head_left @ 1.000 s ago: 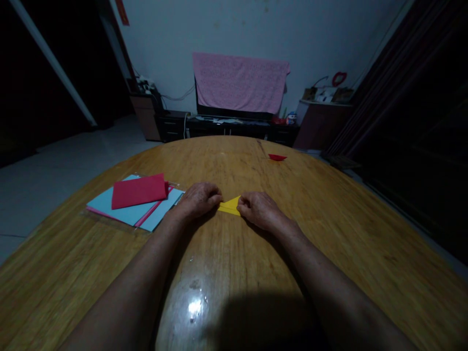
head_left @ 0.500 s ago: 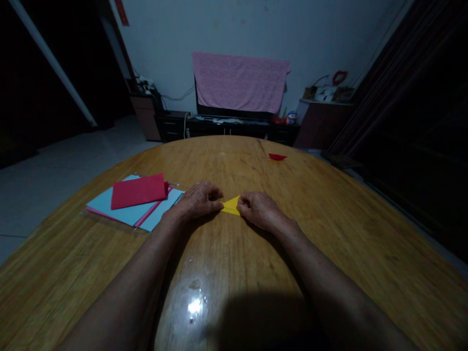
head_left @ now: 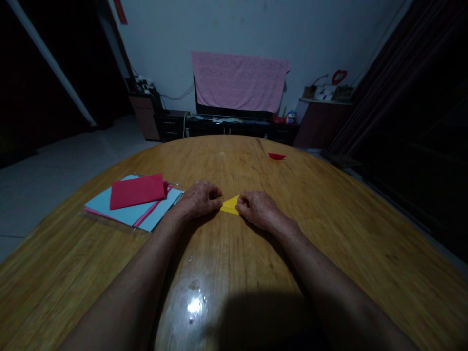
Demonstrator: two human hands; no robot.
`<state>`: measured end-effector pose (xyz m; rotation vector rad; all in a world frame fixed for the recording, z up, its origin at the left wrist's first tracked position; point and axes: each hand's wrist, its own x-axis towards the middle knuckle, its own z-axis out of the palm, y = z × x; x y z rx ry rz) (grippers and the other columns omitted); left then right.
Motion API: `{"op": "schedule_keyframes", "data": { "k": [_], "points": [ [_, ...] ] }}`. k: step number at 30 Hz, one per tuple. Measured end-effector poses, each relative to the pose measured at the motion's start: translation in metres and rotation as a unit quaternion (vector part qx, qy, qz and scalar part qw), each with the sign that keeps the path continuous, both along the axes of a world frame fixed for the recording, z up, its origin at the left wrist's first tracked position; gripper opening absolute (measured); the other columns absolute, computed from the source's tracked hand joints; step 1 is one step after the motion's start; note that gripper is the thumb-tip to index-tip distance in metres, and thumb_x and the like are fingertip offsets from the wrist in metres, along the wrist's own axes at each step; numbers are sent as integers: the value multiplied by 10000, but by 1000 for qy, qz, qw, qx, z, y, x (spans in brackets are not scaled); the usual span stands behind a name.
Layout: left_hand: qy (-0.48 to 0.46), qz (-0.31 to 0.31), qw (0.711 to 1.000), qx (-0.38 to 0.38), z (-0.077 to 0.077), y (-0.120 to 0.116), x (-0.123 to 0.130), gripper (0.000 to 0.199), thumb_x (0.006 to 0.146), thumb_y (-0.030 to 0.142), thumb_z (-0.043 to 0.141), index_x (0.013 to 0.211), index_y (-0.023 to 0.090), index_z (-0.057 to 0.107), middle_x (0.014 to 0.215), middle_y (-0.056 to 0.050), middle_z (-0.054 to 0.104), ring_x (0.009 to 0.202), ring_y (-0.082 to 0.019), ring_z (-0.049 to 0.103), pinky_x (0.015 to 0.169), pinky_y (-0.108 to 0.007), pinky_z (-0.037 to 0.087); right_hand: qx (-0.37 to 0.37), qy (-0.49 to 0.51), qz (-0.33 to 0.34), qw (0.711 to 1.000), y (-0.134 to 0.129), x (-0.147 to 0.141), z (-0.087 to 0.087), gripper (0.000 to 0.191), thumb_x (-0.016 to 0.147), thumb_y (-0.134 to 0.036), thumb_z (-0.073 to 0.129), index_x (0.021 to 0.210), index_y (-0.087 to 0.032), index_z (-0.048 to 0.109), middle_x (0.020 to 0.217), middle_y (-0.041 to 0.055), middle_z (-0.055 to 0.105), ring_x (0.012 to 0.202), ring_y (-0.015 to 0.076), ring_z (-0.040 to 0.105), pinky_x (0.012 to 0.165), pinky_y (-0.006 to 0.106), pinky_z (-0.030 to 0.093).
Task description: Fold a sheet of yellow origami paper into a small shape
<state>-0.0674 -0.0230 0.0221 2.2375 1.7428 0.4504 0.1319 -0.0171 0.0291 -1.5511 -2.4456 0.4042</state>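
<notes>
A small piece of yellow folded paper (head_left: 230, 204) lies on the table between my hands, showing a sloping upper edge and a crease along its lower part. My left hand (head_left: 200, 199) rests at its left end, fingers curled and thumb against the paper's tip. At the other end, my right hand (head_left: 259, 208) has its fingers bent in and pinches the paper, covering its right part. Both hands lie low over the wood.
A pack of light blue and pink paper (head_left: 135, 214) in clear plastic lies left on the round wooden table (head_left: 234, 273), with a folded red paper (head_left: 137, 191) on top. Toward the far edge sits a small red paper boat (head_left: 277, 156). Beyond stands a cabinet with a pink cloth (head_left: 239, 80) above.
My left thumb has shifted very slightly left along the yellow paper's tip, showing a bit more of it. My right hand keeps its grip, nearly still.
</notes>
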Motion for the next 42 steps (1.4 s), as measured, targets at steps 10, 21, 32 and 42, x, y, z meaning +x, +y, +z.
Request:
{"op": "schedule_keyframes", "data": {
  "k": [10, 21, 32, 42],
  "points": [
    [29, 19, 999, 2, 4, -1, 8, 362, 734, 434, 589, 974, 179, 682, 920, -94, 653, 867, -234, 574, 716, -335, 443, 1, -1, 1, 1000, 1, 0, -1, 103, 807, -234, 545, 792, -197, 640, 790, 39, 664, 675, 139, 555, 591, 253, 337],
    [60, 51, 997, 10, 0, -1, 19, 480, 697, 581, 582, 985, 205, 666, 928, -96, 625, 943, -275, 539, 766, -361, 429, 5, 4, 5, 1000, 0, 0, -1, 113, 817, -232, 535, 779, -197, 635, 755, 32, 655, 628, 125, 532, 553, 246, 316],
    [51, 61, 997, 6, -2, 1, 18, 456, 701, 553, 587, 984, 206, 669, 907, -101, 615, 911, -285, 546, 726, -372, 424, -3, 7, -3, 1000, 0, 0, 1, 116, 801, -234, 531, 778, -199, 639, 759, 37, 657, 632, 130, 532, 560, 247, 325],
    [50, 50, 997, -10, 3, 0, 4, 433, 743, 486, 574, 1046, 188, 658, 947, -93, 653, 909, -255, 570, 738, -340, 429, -5, 7, -5, 1000, 1, 0, 1, 113, 800, -229, 542, 806, -200, 651, 765, 32, 657, 644, 127, 539, 570, 244, 330]
  ]
}}
